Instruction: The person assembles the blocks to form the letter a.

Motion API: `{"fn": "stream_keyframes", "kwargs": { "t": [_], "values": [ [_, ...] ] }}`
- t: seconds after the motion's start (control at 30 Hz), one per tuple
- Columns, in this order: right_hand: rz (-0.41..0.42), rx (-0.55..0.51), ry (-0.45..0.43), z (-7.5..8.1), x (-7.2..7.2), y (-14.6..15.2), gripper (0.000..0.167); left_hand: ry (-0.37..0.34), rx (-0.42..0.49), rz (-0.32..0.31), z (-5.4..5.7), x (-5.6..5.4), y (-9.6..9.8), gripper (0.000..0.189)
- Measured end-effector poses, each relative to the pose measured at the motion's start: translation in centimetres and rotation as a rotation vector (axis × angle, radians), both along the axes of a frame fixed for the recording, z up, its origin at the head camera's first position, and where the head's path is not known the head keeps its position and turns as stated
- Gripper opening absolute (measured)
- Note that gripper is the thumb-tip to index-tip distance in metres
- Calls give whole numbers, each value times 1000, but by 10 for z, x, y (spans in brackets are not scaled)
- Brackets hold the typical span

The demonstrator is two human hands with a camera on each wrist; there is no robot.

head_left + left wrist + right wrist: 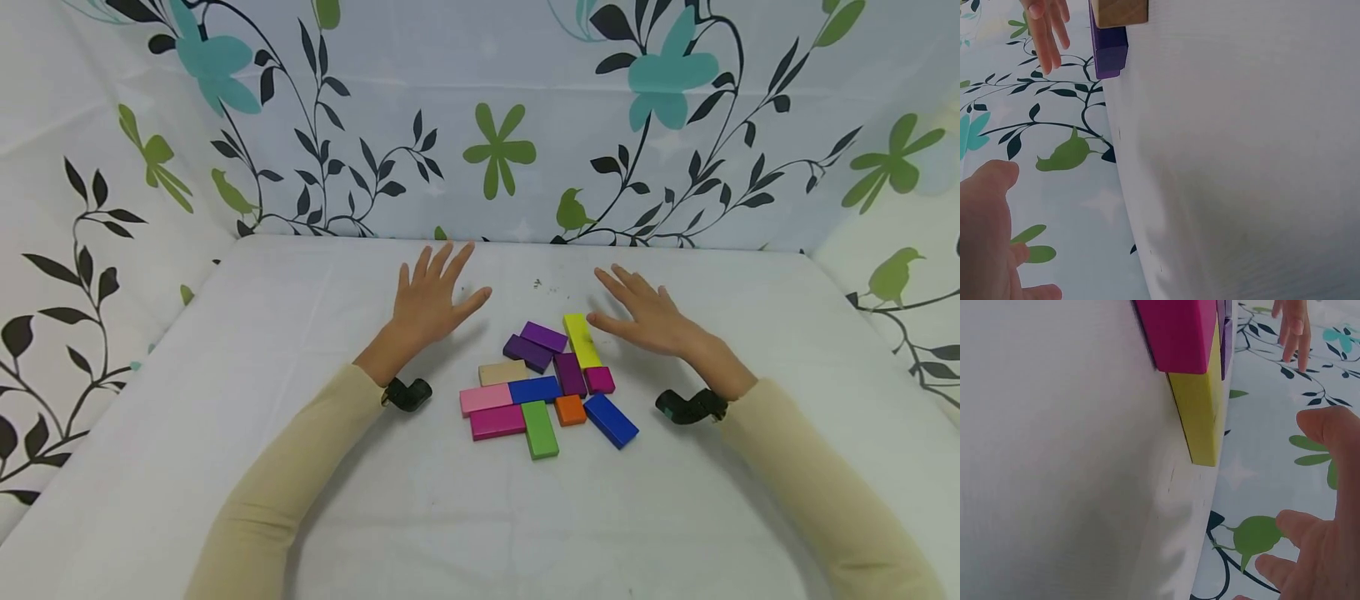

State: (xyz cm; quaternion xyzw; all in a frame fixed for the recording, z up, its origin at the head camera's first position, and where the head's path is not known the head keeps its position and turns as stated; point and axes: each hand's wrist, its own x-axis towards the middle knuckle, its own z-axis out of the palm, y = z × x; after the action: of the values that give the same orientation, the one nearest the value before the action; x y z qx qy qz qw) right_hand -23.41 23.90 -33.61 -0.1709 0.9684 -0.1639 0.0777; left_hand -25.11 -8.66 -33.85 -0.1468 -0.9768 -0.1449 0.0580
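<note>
A cluster of coloured blocks lies flat in the middle of the white table. Among them are a yellow block [582,340], a pink block [485,399], a green block [540,430], an orange block [570,410], a tan block [502,372] and a blue block [611,421]. Up and left of the cluster, my left hand [427,304] is raised with its fingers spread, holding nothing. My right hand [645,317] hovers beside the yellow block, fingers extended and nothing in them. In the right wrist view, a magenta block [1182,334] stands nearest the camera.
The white tablecloth [375,517] covers the table. Behind it hangs a curtain [450,67] printed with leaves, flowers and birds. Black camera mounts [408,394] are strapped at both wrists. Small dark specks mark the cloth behind the blocks.
</note>
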Motion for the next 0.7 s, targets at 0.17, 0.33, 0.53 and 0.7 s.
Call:
{"fn": "stream_keyframes", "kwargs": {
  "t": [0.17,0.33,0.53,0.7],
  "values": [
    [44,-76,-43,-4,4,0,83,9,29,-32,-1,3,3,73],
    [139,-165,-69,-10,6,1,81,56,63,-58,-2,8,7,69],
    [193,-245,-87,-13,10,1,78,101,112,-136,-3,7,11,61],
    [193,-305,-117,-18,12,5,77,26,114,-209,-5,3,13,55]
  ]
}}
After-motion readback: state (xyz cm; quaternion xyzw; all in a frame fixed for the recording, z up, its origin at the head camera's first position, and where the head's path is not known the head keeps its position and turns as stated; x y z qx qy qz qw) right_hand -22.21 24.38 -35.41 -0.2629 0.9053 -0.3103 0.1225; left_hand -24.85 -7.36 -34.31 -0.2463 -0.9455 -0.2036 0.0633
